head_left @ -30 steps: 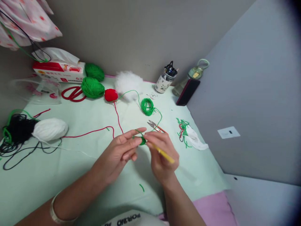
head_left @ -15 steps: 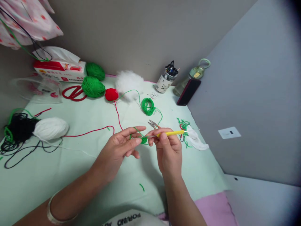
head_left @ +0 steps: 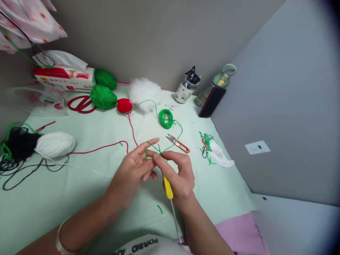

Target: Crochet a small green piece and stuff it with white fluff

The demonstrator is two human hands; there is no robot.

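My left hand [head_left: 132, 170] pinches a small green crochet piece, mostly hidden by the fingers, with green yarn [head_left: 151, 144] looped over its raised forefinger. My right hand [head_left: 177, 174] grips a yellow-handled crochet hook [head_left: 168, 187] close to the left fingertips; the handle points back toward me and the thin metal tip rises into the yarn. The green strand runs up to a small green coil [head_left: 166, 118] on the pale green table cover [head_left: 79, 191]. Thread snips [head_left: 178, 142] with orange handles lie just beyond my hands.
Two green yarn balls [head_left: 103, 96], a red ball [head_left: 124, 105], white stuffing [head_left: 145, 92], red scissors [head_left: 79, 103] and a tissue box [head_left: 63, 78] line the back. White yarn [head_left: 55, 144] and black yarn [head_left: 18, 145] sit left. A jar [head_left: 186, 90], bottle [head_left: 215, 85], yarn scraps [head_left: 209, 145] lie right.
My right hand has swung the hook around: half a second ago its handle pointed right, now it points back toward me. The left hand stayed in place with the yarn.
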